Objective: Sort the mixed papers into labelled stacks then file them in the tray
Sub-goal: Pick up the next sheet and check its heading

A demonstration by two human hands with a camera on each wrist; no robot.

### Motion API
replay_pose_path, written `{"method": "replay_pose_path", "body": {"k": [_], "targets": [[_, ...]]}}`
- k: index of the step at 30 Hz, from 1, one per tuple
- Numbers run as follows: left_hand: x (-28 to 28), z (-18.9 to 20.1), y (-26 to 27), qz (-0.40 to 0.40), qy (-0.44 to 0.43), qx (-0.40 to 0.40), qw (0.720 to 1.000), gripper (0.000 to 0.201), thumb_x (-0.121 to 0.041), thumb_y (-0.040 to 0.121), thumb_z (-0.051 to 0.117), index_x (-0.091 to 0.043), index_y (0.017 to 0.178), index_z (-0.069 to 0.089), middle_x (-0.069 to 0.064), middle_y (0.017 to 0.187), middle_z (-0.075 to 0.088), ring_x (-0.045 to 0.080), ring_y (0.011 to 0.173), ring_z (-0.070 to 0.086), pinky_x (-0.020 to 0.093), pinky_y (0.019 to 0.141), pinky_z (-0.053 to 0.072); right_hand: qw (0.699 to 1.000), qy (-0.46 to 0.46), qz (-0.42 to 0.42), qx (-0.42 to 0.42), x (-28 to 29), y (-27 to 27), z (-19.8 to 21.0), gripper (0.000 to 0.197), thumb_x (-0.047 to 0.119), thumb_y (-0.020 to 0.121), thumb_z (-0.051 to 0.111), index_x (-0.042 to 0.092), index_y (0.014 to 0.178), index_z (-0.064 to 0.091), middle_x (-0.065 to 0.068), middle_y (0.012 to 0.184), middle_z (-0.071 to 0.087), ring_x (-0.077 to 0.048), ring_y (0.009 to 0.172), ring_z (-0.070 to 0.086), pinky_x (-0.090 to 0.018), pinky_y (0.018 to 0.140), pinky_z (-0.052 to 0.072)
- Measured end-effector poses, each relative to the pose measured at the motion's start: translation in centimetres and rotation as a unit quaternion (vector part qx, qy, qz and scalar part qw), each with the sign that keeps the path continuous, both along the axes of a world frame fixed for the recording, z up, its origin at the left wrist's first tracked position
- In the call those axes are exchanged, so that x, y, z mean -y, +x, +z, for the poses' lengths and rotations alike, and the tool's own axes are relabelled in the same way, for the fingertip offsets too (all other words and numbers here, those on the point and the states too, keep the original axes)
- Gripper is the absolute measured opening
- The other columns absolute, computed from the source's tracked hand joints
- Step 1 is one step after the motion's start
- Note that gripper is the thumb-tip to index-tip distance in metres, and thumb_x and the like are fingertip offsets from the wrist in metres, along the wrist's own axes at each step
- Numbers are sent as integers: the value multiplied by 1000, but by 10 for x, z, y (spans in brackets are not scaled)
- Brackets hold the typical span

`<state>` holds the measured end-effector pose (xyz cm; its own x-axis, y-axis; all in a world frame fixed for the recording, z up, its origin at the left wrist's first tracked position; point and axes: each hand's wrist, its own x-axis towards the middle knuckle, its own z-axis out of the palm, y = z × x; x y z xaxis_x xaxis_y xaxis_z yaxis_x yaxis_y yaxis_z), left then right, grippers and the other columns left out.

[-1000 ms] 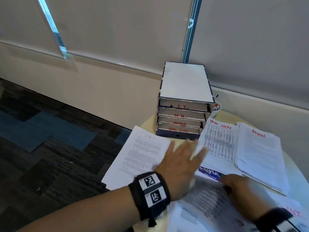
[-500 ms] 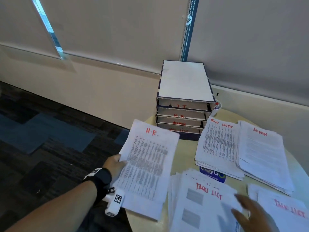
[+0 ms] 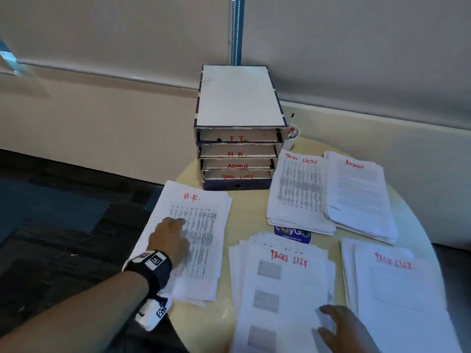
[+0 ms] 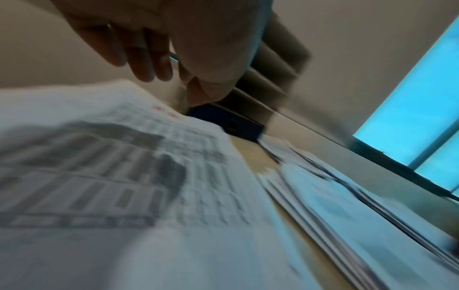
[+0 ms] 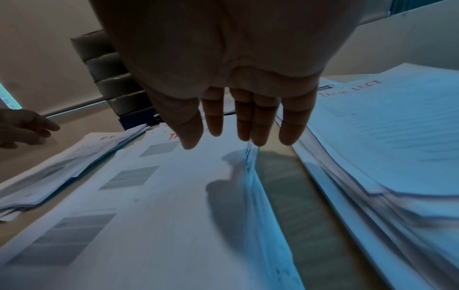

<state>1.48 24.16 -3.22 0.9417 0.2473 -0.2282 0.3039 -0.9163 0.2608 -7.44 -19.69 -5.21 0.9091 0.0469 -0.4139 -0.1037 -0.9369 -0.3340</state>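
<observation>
Hovering with straight fingers, the left hand (image 3: 169, 240) is over the H.R. stack (image 3: 201, 240); the right hand (image 3: 344, 327), spread and holding nothing, is above the nearest task-list stack (image 3: 280, 289). Behind stands the tray (image 3: 238, 149), its labelled shelves' contents unclear. Only the right wrist view shows bare table (image 5: 285, 196) between stacks.

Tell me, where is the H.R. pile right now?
In the head view the H.R. pile lies on the table's left edge, just in front of the tray, with the left hand over it.
</observation>
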Motion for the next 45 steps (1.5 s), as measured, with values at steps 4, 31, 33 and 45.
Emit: {"method": "replay_pose_path", "body": {"k": [4,31,33,45], "targets": [[73,-7,-23,-218,-101,-102,965,31,-25,90,59,-21,121,56,-1,118,52,20,103,57,27,85,46,988,-51,-63,-128,-4,-6,6,54,42,84,62,28,134,46,-1,136,46,-16,124,50,-26,108,38],[157,-48,-30,52,-240,-54,968,39,-29,82,74,-20,66,39,-3,64,45,18,59,38,25,55,34,957,140,-251,-24,-21,30,-1,41,18,96,58,20,137,49,-6,132,60,-13,95,51,-19,82,39],[156,-48,-30,23,-222,-59,973,41,-31,87,70,-19,65,37,-2,62,43,18,58,37,26,53,31,960,131,-244,-34,-19,30,1,41,20,99,53,19,140,47,-6,132,59,-13,96,50,-20,85,37],[125,-15,-39,-265,-74,-23,961,32,-39,104,32,-25,108,61,-4,91,66,21,82,60,26,70,45,930,206,-300,49,0,23,3,72,34,82,78,22,144,43,1,135,52,-17,120,54,-33,101,45]]}}
